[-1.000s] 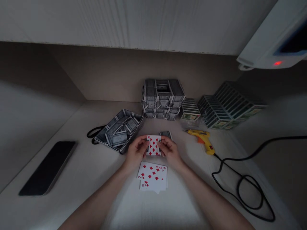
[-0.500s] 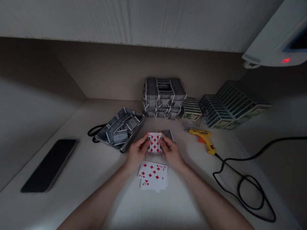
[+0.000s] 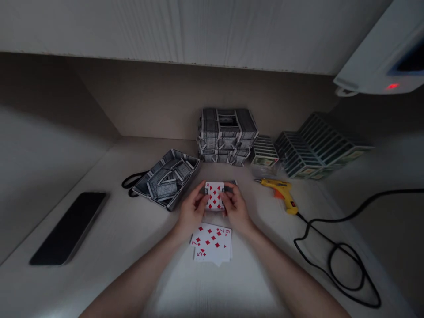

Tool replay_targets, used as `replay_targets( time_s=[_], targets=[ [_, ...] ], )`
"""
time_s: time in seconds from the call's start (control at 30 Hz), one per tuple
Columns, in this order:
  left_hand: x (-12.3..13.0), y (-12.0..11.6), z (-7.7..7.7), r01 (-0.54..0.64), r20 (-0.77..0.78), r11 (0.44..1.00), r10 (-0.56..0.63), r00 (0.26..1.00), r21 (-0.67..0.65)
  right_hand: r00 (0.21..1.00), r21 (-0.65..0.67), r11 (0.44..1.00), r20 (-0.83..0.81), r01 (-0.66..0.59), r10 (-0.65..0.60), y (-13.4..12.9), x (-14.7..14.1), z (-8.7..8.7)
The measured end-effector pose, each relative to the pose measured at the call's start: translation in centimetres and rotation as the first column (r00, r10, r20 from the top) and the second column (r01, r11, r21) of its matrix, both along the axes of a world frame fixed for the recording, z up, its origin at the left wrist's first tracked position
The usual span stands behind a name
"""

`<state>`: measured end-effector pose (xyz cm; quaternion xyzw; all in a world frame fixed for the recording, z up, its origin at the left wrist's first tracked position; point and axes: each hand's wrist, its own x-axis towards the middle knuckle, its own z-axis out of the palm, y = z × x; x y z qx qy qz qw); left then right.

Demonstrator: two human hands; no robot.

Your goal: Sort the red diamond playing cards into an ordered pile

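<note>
- Pale counter [image 3: 265, 265], dimly lit, runs back to a wall [image 3: 149, 101], beneath an overhanging white panel [image 3: 198, 31].
- Both forearms reach up from the lower edge of view and angle inward, bringing the hands close together near mid-counter.
- Left hand [image 3: 193, 210]: its grip pinches the left side of a diamond card [image 3: 214, 198], thumb at the side of the face, fingers curled behind.
- Right hand [image 3: 237, 210]: its grip pinches the opposite side, mirroring that pose; the card sits between the two thumbs, face toward the viewer.
- Loose diamond cards [image 3: 212, 247] overlap on the counter just nearer than the hands, between the forearms.
- A patterned tray [image 3: 182, 187] of cards has its near corner just beside the left hand.
- To the right, a strip of counter separates the right hand from a yellow glue gun [image 3: 281, 191]; its cord loops toward the right edge.
- On the left, wider counter lies between the left forearm and a dark phone [image 3: 69, 227].
- Behind, stacked patterned boxes [image 3: 228, 132] bound the reach forward.
</note>
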<state>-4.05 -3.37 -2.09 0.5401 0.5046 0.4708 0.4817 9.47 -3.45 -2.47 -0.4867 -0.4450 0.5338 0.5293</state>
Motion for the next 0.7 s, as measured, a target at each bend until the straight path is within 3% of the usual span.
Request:
replay_targets(
  time_s=[0.37,0.7],
  targets=[
    [0.19,-0.12,-0.02,-0.034,0.022,0.999,0.034,0.999,0.013,0.994,0.085,0.991,0.001,0.107,-0.107,-0.18,-0.37,-0.22],
    [0.11,0.0,-0.17,-0.056,0.013,0.998,0.056,0.998,-0.011,0.995,0.075,0.993,0.02,0.093,-0.095,0.11,-0.07,-0.64]
  ],
)
